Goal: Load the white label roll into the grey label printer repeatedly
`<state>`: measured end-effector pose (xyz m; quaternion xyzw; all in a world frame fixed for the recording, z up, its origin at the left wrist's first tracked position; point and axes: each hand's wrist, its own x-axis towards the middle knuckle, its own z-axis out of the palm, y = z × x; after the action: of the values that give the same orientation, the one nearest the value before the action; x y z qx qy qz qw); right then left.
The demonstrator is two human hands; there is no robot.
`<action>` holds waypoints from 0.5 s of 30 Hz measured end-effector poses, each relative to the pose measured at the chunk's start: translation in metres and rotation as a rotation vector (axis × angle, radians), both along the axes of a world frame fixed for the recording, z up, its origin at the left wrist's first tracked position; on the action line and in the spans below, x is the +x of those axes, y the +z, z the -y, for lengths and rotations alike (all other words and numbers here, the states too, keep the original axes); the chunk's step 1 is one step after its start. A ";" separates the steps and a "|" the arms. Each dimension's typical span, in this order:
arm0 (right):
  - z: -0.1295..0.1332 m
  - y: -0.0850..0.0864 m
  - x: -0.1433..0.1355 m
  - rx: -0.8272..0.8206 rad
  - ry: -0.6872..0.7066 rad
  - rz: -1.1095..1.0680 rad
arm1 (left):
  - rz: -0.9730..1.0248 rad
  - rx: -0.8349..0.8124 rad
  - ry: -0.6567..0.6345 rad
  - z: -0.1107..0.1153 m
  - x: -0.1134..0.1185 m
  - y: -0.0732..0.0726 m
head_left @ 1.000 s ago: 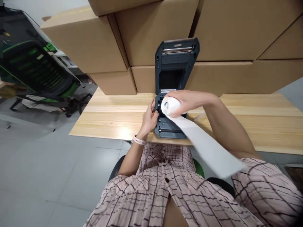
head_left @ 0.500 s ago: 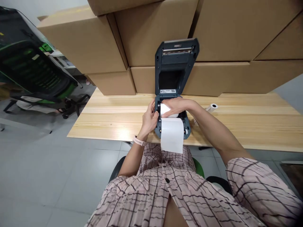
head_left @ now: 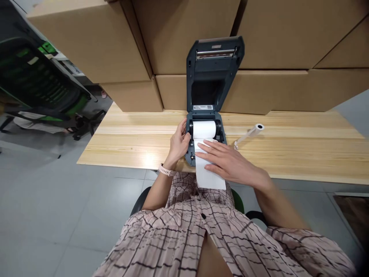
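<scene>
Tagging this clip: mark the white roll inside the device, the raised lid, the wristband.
White roll [head_left: 204,129], head view: curved side.
Raised lid [head_left: 212,73], head view: inner face.
Wristband [head_left: 167,170], head view: outer strap.

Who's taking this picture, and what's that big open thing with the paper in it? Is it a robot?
No robot here, just a person working with two bare hands! The picture comes from a camera on that person's head, looking forward and down.

The big dark machine looks like a printer. Its lid is up. Inside sits a white paper roll, and a paper strip hangs over the front.

The left hand holds the machine's left edge. The right hand lies on the strip, fingers outstretched.

The machine stands on a wooden table. To its right lies a thin white tube with a dark hole showing at one end. Behind are cardboard boxes.
</scene>
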<state>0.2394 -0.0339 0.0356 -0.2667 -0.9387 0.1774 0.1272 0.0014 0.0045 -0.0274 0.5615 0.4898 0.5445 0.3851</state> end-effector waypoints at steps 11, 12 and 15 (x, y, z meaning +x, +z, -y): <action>0.018 -0.008 -0.014 0.110 -0.081 0.029 | 0.004 -0.009 -0.001 -0.001 -0.002 0.001; 0.018 -0.008 -0.015 0.117 -0.082 0.032 | 0.009 -0.014 0.006 -0.003 -0.002 0.001; 0.019 -0.009 -0.016 0.143 -0.090 0.033 | 0.028 -0.044 0.037 -0.004 0.000 0.003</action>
<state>0.2232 -0.0530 0.0267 -0.3018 -0.9380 0.0997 0.1383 0.0016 0.0090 -0.0247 0.5361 0.5065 0.5485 0.3939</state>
